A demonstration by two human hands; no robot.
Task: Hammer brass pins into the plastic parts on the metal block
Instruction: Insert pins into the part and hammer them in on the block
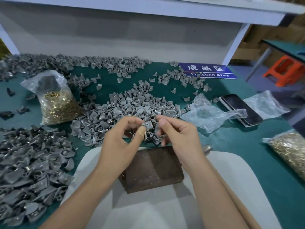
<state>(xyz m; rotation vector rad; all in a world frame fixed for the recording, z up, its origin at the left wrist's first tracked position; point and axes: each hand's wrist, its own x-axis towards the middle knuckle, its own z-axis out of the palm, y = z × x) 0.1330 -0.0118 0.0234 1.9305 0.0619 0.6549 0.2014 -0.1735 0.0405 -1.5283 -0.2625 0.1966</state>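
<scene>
Both hands' grips pinch grey plastic parts above green bench, white shelf behind

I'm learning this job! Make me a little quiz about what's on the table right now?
1. True or false: the metal block has a plastic part lying on it.
2. Which hand pinches the small grey plastic part? A) left hand B) right hand C) neither
3. Fill in: the bag of brass pins stands on the ____ side of the table, as the person sees it.

Key
1. False: its top shows only specks, and the hands work above its far edge.
2. A: thumb and fingers pinch the part. The right hand's fingertips are close by, but whether they hold anything is unclear.
3. Left. A second bag of pins lies at the right edge.
</scene>
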